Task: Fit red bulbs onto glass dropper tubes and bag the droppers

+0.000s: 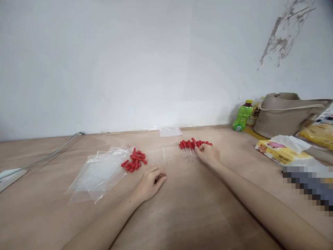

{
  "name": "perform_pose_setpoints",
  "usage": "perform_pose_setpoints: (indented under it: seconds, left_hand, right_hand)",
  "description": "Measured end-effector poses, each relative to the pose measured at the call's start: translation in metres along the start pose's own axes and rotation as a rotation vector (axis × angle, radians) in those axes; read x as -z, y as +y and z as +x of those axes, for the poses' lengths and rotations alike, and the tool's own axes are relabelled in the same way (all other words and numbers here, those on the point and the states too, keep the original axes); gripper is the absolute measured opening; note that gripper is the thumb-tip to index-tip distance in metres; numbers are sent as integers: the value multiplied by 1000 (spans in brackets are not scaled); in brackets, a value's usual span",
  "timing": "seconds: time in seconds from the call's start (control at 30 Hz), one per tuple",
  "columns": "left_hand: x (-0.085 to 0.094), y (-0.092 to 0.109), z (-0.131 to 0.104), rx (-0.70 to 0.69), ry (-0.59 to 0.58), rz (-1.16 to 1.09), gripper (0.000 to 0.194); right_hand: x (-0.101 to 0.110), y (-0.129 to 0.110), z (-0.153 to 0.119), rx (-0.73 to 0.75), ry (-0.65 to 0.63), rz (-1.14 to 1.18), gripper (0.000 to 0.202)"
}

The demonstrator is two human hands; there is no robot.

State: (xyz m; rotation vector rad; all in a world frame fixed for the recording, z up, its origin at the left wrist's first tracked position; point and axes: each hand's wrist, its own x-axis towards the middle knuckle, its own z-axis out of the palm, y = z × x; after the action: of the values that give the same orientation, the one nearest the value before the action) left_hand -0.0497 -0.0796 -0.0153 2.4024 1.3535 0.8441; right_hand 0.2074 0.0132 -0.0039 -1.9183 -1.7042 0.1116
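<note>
My right hand (208,153) is closed in a pinch on a dropper (194,141) with a red rubber bulb. It is over a row of red-bulbed glass droppers (187,149) lying side by side, and it hides part of that row. My left hand (152,182) rests on the table with its fingers loosely curled and the thumb apart, with nothing seen in it. Just beyond it lies a row of clear glass tubes (160,157) without bulbs. A heap of loose red rubber bulbs (134,160) lies to the left of these tubes.
Clear zip bags (100,173) overlap at the left, and a small bag (170,132) lies by the wall. A grey cable (62,146) runs along the far left. At the right stand a green bottle (242,117), a beige handbag (281,119) and a yellow tissue pack (283,152).
</note>
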Motion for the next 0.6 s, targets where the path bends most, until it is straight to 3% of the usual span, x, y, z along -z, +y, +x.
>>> perform_pose_setpoints:
  seconds: [0.3,0.47,0.6]
  left_hand:
    - [0,-2,-1,-19,8,-10,15]
    - [0,-3,-1,-28,24,-23,14]
    - [0,-2,-1,-18,22,-28,14]
  right_hand:
    - [-6,-7,-6,96,45,-25,32]
    - [-13,-40,-20,278,-6,-42,27]
    - [-27,-70,-20,233,-129,-146,26]
